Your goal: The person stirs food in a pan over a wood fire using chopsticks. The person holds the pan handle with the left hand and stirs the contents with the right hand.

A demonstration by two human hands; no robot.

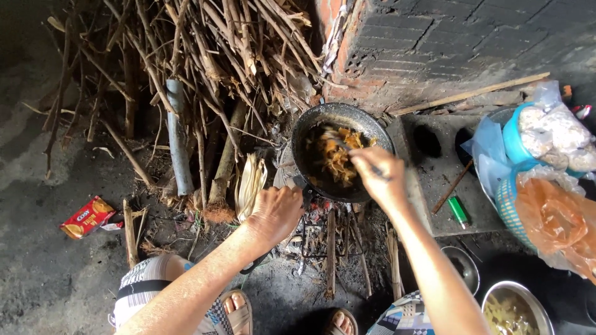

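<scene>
One black pan [340, 118] holds orange food; right hand [380, 177] pinches one spoon [338, 138] over it; left hand [273, 214] curls around the pan's handle.

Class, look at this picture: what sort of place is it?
Probably a rustic wood-fire cooking spot: a blackened pan over embers, a firewood pile, and a sooty brick wall.
</scene>
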